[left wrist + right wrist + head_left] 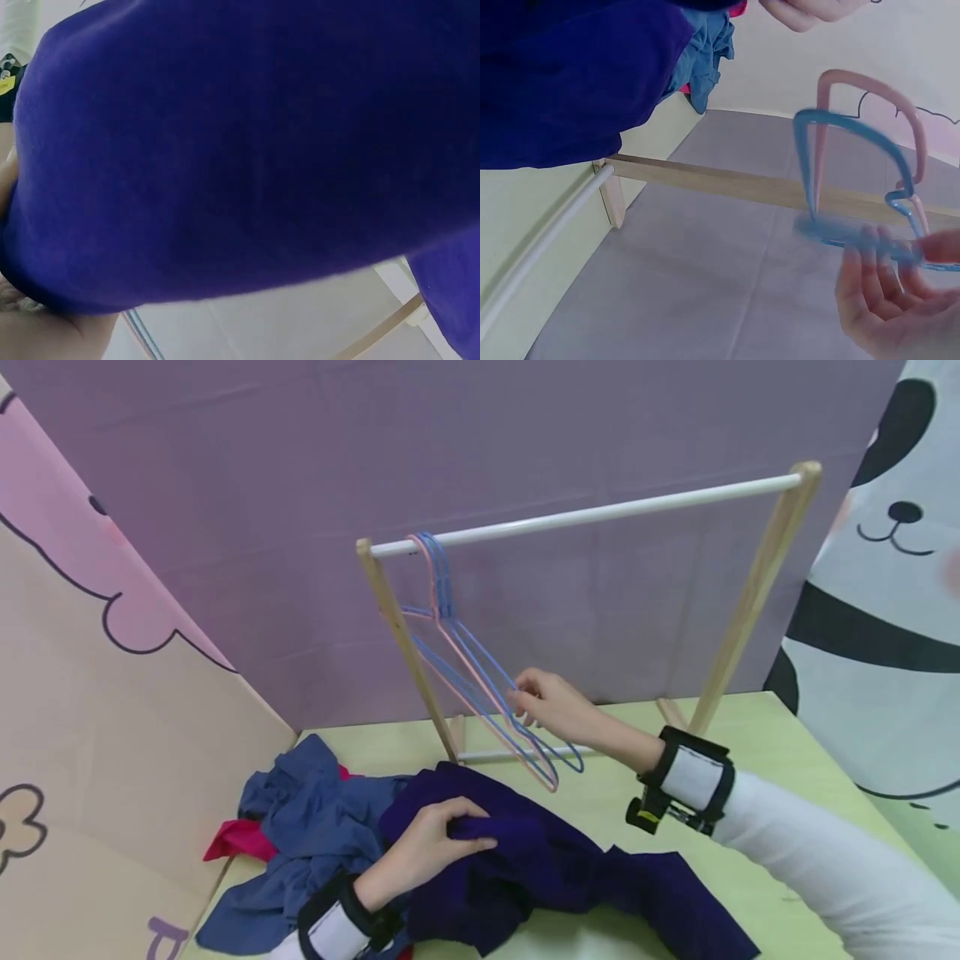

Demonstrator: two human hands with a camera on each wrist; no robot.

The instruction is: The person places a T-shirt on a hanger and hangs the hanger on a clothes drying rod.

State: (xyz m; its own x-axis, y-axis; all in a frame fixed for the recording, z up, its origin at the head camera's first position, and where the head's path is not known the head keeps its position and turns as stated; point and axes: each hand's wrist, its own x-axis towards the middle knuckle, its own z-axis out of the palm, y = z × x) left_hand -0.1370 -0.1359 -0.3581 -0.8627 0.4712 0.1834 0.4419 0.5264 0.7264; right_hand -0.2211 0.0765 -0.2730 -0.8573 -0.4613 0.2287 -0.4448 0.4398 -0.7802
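A dark purple garment [540,868] lies bunched over the table front, one narrow part stretching right. My left hand [431,839] pinches a fold of it between thumb and fingers. In the left wrist view the purple cloth [240,150] covers most of the picture. My right hand [555,702] is at the lower side of the hangers on the rack. Seen from the right wrist, its thumb and fingers grip the bar of a blue hanger [804,150]. A pink hanger [823,94] hangs right behind that one.
The small rack has a white rail [600,516], a left wooden post [408,643] and a right wooden post [750,602]. Blue clothing [322,818] and red cloth [243,841] are heaped at the table's left. A purple wall [262,527] stands behind.
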